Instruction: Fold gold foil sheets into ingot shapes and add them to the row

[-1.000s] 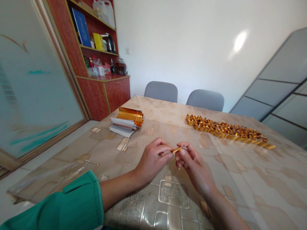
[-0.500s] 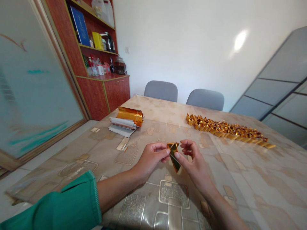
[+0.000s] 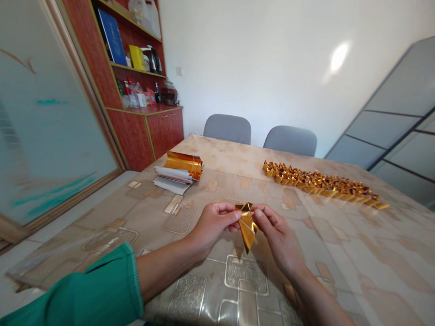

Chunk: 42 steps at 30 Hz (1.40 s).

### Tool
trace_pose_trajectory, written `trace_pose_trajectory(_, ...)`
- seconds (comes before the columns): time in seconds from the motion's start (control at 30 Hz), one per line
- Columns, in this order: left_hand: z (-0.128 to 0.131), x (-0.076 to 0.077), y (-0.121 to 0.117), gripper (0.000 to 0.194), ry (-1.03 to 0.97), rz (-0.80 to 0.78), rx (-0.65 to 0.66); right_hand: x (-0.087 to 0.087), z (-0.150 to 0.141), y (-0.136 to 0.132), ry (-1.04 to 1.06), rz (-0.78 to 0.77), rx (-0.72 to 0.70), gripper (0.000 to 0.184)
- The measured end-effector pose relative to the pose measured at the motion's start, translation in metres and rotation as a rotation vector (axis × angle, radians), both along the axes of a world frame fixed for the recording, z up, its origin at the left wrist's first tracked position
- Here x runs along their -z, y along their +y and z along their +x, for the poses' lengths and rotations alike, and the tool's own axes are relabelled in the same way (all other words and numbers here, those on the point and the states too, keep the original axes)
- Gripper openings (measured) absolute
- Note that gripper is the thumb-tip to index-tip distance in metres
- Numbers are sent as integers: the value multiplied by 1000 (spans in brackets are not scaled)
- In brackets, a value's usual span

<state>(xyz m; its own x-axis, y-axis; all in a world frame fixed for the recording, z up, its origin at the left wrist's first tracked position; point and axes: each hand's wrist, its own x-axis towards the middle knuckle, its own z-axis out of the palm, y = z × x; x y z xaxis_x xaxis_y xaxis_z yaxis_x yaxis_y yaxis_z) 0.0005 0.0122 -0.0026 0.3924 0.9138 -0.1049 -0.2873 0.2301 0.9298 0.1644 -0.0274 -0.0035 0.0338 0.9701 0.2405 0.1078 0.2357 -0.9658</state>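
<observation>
A partly folded piece of gold foil paper (image 3: 248, 231) is held above the table between my two hands, its long point hanging downward. My left hand (image 3: 217, 222) pinches its left edge between thumb and fingers. On the other side, my right hand (image 3: 273, 228) grips the upper right edge, thumb in front and fingers curled behind. Farther left on the table lies a stack of gold foil sheets (image 3: 183, 164) with white backs, curled up at the side. Rows of folded gold foil pieces (image 3: 319, 183) stand packed together at the right.
A patterned plastic cloth covers the table (image 3: 210, 271). Two grey chairs (image 3: 227, 129) stand along the far edge by the white wall. A red-brown cabinet (image 3: 146, 136) with bottles and a kettle is at the back left, beside a sliding glass door (image 3: 44, 113).
The foil paper has turned in my hands, and its point hangs slightly lower. My right thumb has moved from the paper's middle to its right edge, and the right fingers have closed.
</observation>
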Motion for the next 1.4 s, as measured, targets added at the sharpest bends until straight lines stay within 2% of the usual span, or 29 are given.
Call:
trace_pose_trajectory(0.03, -1, 0, 2, 20, -21, -51, 0, 1, 3, -1, -36, 26, 3, 25)
trace_pose_trajectory(0.1, -4, 0, 5, 22, -51, -160, 10, 4, 10, -2, -151, 116, -24, 35)
trace_pose_trajectory(0.17, -6, 0, 7, 25, -66, -233, 25, 6, 15, -2, -324, 230, -106, 49)
trace_pose_trajectory(0.23, -7, 1, 8, 28, -73, -263, 42, 6, 17, -3, -470, 316, -209, 55)
trace_pose_trajectory(0.33, -8, 1, 7, 31, -68, -280, 64, 3, 17, -4, -548, 373, -274, 43)
trace_pose_trajectory(0.43, -9, 0, 6, 34, -42, -308, 81, 3, 18, -3, -528, 408, -233, 29)
trace_pose_trajectory(0.6, -8, -4, 5, 34, -25, -274, 73, 7, 24, 2, -460, 448, -225, 27)
trace_pose_trajectory(0.87, -6, -5, 2, 26, 7, -182, 58, 3, 28, 3, -483, 408, -248, 25)
trace_pose_trajectory(1.03, -3, -2, -3, 24, 19, -117, 38, -7, 21, -1, -352, 290, -235, 9)
trace_pose_trajectory(1.17, -1, -2, -7, 25, -31, -83, 7, -7, 8, -4, -198, 227, -176, 14)
trace_pose_trajectory(1.4, 0, -3, -10, 34, -119, -187, 7, 1, -9, -1, -53, 182, 9, 20)
